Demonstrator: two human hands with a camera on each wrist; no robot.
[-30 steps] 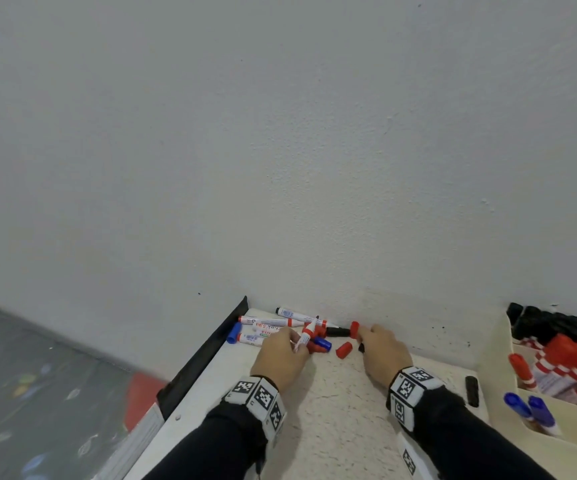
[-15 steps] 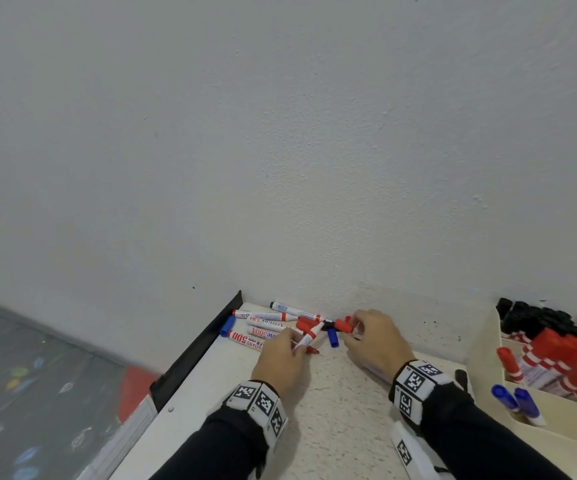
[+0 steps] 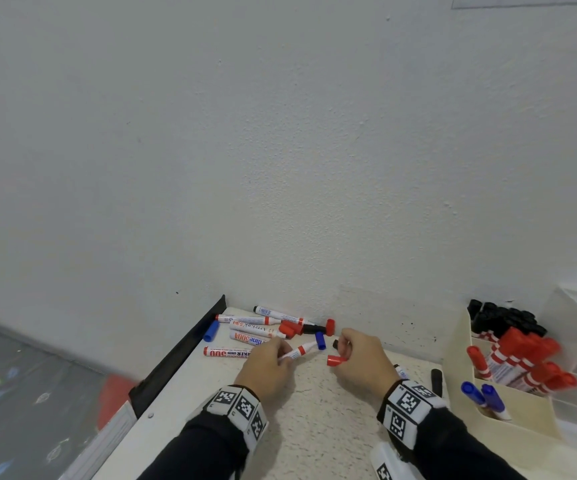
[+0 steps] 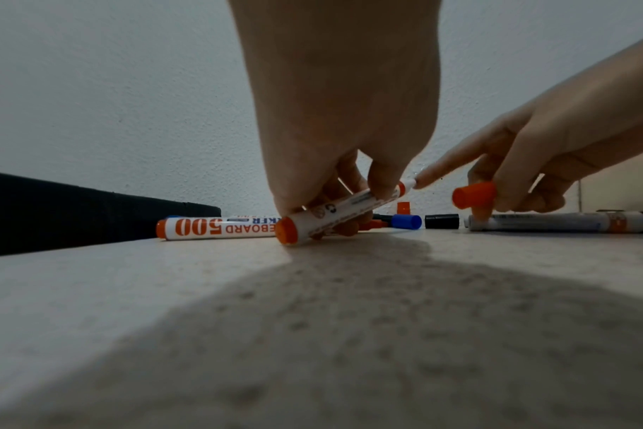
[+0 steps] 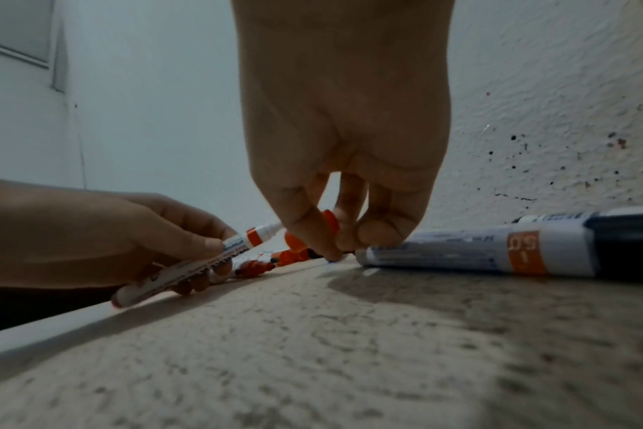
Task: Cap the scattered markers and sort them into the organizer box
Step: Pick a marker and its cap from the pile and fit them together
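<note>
While our left hand grips a smooth white uncapped marker tilted off the speckled table, our right hand pinches its ribbed red cap just beside; the cream organizer box stands right.

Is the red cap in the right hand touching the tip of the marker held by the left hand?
Apart. In the head view, bare table shows between the red cap in the right hand and the tip of the marker held by the left hand.
</note>
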